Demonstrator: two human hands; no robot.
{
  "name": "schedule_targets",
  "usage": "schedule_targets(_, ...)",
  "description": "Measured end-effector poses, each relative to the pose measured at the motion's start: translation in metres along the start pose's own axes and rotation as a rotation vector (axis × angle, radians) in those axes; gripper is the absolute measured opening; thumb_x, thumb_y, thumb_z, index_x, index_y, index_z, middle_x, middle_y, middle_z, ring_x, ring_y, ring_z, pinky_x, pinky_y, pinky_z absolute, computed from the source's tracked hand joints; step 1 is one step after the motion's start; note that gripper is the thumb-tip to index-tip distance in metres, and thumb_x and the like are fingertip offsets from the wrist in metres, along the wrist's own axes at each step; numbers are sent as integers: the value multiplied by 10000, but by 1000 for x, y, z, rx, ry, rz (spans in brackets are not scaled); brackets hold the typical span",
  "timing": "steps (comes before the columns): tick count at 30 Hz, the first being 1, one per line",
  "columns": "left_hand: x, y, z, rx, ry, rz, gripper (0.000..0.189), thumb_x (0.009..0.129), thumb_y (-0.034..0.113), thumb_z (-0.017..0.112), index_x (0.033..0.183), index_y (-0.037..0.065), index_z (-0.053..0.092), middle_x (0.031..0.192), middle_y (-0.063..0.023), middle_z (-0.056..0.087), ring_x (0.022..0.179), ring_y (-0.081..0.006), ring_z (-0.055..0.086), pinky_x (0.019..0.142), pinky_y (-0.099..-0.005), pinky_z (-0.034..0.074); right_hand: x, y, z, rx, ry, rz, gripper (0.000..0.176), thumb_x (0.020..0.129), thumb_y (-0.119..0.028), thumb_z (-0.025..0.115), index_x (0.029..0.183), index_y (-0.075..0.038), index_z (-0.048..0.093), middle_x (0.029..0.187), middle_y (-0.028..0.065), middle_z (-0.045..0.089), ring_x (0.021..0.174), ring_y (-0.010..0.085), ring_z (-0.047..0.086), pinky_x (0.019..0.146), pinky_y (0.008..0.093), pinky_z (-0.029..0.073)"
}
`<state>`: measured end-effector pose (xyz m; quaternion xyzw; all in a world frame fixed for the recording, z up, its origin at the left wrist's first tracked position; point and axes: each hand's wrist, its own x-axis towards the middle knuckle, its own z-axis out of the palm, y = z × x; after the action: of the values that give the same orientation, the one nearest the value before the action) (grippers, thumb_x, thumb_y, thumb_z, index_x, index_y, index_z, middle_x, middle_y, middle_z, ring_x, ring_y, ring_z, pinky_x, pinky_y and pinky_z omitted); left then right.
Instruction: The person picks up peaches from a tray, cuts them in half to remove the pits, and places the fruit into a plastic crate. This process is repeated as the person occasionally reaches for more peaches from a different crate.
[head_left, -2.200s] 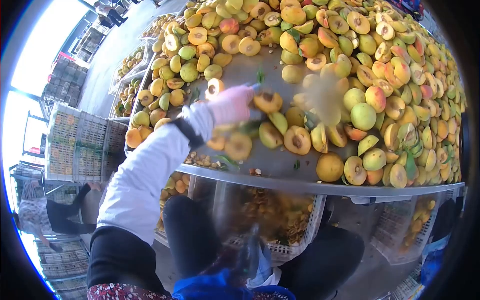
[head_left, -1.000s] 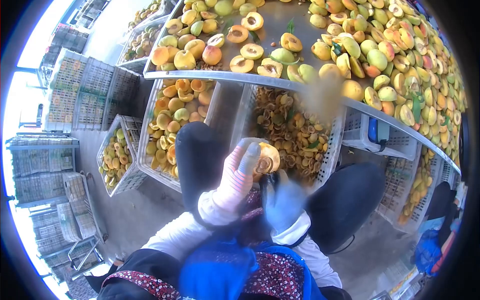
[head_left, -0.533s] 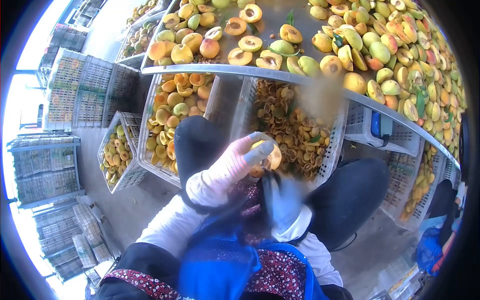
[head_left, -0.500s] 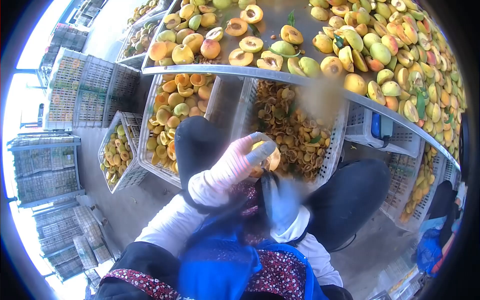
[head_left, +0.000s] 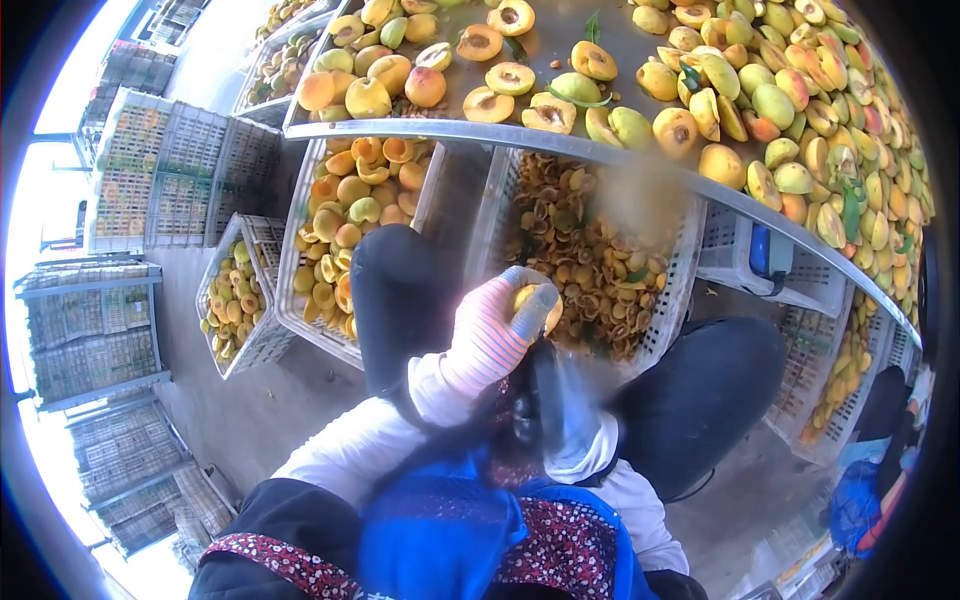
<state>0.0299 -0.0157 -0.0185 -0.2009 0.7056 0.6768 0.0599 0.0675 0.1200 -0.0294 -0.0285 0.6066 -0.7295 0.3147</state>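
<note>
My left hand (head_left: 495, 330), in a striped glove with grey fingertips, is closed around a yellow peach half (head_left: 540, 310) above my lap. Close beside it on the right is my right hand (head_left: 575, 405), gloved and smeared by motion. It is closed on a dark tool (head_left: 533, 395) that points up toward the fruit; its kind and tip I cannot make out. Just beyond my hands stands a white crate (head_left: 682, 285) holding scooped-out fruit pieces and pits. To its left another crate (head_left: 290, 290) holds hollowed peach halves.
A metal-edged table (head_left: 400, 127) spans the far side, with halved peaches (head_left: 770, 100) heaped on its right. A smaller crate (head_left: 250, 345) of fruit sits on the floor at left, near stacked crates (head_left: 180, 180). Another person (head_left: 860, 490) sits at the right edge.
My left hand has turned more upright and shifted slightly right, still holding the peach half. My right hand stays close by, blurred in both frames. The view has shifted slightly.
</note>
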Motion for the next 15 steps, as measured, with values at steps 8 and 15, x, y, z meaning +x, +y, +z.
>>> schedule_targets(8, 4, -7, -5, 64, 7, -106, 211, 911, 234, 611, 915, 25, 637, 688, -2, 613, 621, -53, 535, 593, -206, 444, 4, 36, -24, 957, -317, 675, 314, 957, -388, 453, 991, -81, 505, 678, 22, 490, 487, 132, 434, 438, 265, 346)
schedule_targets(15, -5, -7, 1, -25, 81, 23, 214, 896, 228, 622, 919, 16, 636, 704, -25, 632, 635, -72, 560, 618, -225, 465, 7, 41, -22, 1328, -422, 707, 236, 953, -284, 502, 1028, -63, 474, 740, 53, 519, 579, 123, 518, 461, 249, 391)
